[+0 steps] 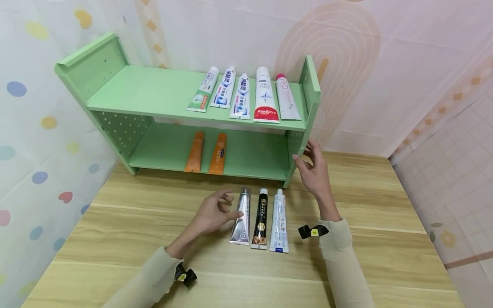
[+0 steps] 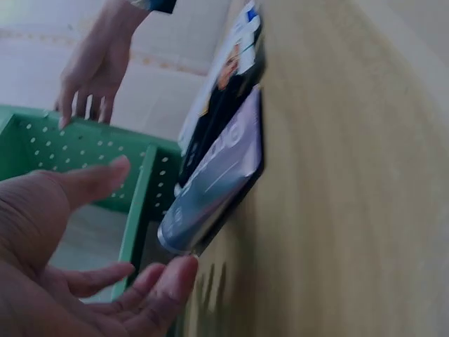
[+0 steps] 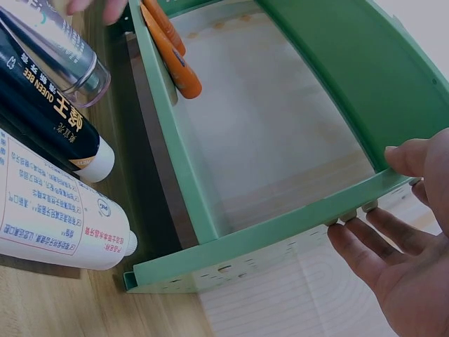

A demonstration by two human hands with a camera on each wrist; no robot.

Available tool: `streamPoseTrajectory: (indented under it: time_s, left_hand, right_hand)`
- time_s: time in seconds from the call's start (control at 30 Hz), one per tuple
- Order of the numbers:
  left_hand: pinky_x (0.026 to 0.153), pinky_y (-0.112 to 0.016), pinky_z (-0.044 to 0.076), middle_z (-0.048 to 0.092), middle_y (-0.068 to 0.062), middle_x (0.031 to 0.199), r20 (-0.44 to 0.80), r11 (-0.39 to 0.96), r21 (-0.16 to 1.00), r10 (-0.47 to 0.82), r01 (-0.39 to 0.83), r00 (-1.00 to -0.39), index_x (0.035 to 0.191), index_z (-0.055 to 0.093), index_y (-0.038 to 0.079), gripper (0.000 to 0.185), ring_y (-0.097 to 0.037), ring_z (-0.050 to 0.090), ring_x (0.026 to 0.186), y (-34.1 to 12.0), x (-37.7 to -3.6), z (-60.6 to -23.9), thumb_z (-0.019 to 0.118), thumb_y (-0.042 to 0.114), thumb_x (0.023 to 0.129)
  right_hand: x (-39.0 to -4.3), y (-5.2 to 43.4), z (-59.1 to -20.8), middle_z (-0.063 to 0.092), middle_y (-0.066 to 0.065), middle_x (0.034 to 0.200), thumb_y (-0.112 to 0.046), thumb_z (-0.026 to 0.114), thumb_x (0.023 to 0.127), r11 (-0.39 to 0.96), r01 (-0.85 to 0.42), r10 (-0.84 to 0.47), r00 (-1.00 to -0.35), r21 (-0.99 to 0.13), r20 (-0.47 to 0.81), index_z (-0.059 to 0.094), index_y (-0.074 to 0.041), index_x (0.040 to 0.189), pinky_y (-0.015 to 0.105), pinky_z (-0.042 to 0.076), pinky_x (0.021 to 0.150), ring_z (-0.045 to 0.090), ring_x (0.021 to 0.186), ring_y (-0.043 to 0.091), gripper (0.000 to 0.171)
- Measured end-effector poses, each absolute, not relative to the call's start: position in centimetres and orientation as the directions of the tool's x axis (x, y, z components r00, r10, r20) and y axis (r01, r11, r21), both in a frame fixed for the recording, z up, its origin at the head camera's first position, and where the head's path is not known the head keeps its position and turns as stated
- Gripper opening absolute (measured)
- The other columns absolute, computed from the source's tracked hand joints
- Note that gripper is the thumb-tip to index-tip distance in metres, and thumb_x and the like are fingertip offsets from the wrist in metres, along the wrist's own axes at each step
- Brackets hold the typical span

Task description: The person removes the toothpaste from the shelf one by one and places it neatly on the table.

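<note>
Left hand (image 1: 213, 214), grip wide, touches a shiny silver tube (image 1: 241, 217); right hand (image 1: 315, 171) relaxed.

green shelf (image 1: 161, 92) – silver (image 1: 241, 216), black (image 1: 261, 220), white tubes (image 1: 279, 220) – orange pair (image 1: 206, 152).

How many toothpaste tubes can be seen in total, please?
10. Five lie on the top shelf, two orange ones on the lower shelf, three on the table: silver, black, white. None seems hidden.

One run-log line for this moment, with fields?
left hand: open, touching silver tube | right hand: open, fingers on green shelf side | table: three tubes
</note>
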State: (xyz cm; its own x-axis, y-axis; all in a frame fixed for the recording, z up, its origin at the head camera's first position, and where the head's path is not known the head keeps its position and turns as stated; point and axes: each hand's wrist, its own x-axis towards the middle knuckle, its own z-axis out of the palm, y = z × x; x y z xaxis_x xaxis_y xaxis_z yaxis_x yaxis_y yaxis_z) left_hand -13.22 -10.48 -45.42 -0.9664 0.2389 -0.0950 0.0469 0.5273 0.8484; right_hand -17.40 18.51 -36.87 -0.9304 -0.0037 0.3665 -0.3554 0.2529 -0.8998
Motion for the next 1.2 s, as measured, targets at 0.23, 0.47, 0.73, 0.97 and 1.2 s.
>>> streamPoseTrajectory:
  time_s: [0.23, 0.47, 0.73, 0.97, 1.2]
  left_hand:
    - [0.092, -0.041, 0.062, 0.055, -0.021, 0.143, -0.013, 0.362, 0.926, 0.304, 0.103, -0.953, 0.155, 0.041, 0.011, 0.085, -0.038, 0.063, 0.120, -12.1, -13.9, -44.0, 0.085, 0.027, 0.085]
    - [0.109, -0.057, 0.050, 0.050, -0.018, 0.150, 0.121, 0.230, 0.951, 0.346, 0.209, -0.930, 0.157, 0.038, 0.013, 0.083, -0.042, 0.054, 0.133, -13.1, -14.5, -42.3, 0.082, 0.021, 0.088]
    - [0.112, -0.050, 0.050, 0.045, -0.016, 0.155, 0.251, 0.146, 0.932, 0.400, 0.332, -0.881, 0.159, 0.036, 0.024, 0.085, -0.036, 0.051, 0.139, -13.7, -14.8, -40.1, 0.081, 0.010, 0.088]
    - [0.114, -0.037, 0.049, 0.046, -0.007, 0.156, 0.348, 0.098, 0.902, 0.408, 0.420, -0.844, 0.160, 0.034, 0.022, 0.089, -0.034, 0.047, 0.143, -14.0, -14.9, -37.3, 0.080, 0.003, 0.087]
    - [0.115, -0.033, 0.048, 0.045, -0.008, 0.157, 0.463, 0.068, 0.845, 0.402, 0.530, -0.790, 0.161, 0.033, 0.019, 0.094, -0.030, 0.047, 0.143, -14.5, -15.3, -34.1, 0.080, -0.006, 0.084]
  right_hand:
    - [-17.4, 18.6, -36.9, 0.046, 0.020, 0.154, -0.002, 0.059, 0.102, 0.271, -0.337, 0.007, -0.936, -0.902, 0.351, 0.038, -0.007, 0.156, 0.024, 0.055, 0.100, 0.052, 0.135, 0.037, 0.058]
    - [-17.4, 18.6, -37.0, 0.046, 0.020, 0.154, -0.002, 0.059, 0.102, 0.261, -0.338, 0.006, -0.936, -0.904, 0.351, 0.038, -0.009, 0.156, 0.022, 0.055, 0.099, 0.052, 0.135, 0.037, 0.059]
    - [-17.3, 18.5, -36.8, 0.046, 0.020, 0.154, -0.002, 0.058, 0.102, 0.269, -0.334, 0.004, -0.938, -0.903, 0.348, 0.038, -0.008, 0.156, 0.021, 0.054, 0.098, 0.052, 0.135, 0.037, 0.059]
    - [-17.1, 18.4, -36.6, 0.045, 0.021, 0.154, -0.001, 0.058, 0.102, 0.271, -0.327, 0.005, -0.940, -0.905, 0.341, 0.038, -0.008, 0.156, 0.016, 0.053, 0.095, 0.052, 0.134, 0.037, 0.059]
    - [-17.6, 18.6, -37.3, 0.046, 0.021, 0.154, -0.001, 0.058, 0.102, 0.263, -0.352, 0.003, -0.931, -0.898, 0.366, 0.038, -0.009, 0.156, 0.013, 0.053, 0.094, 0.052, 0.134, 0.038, 0.059]
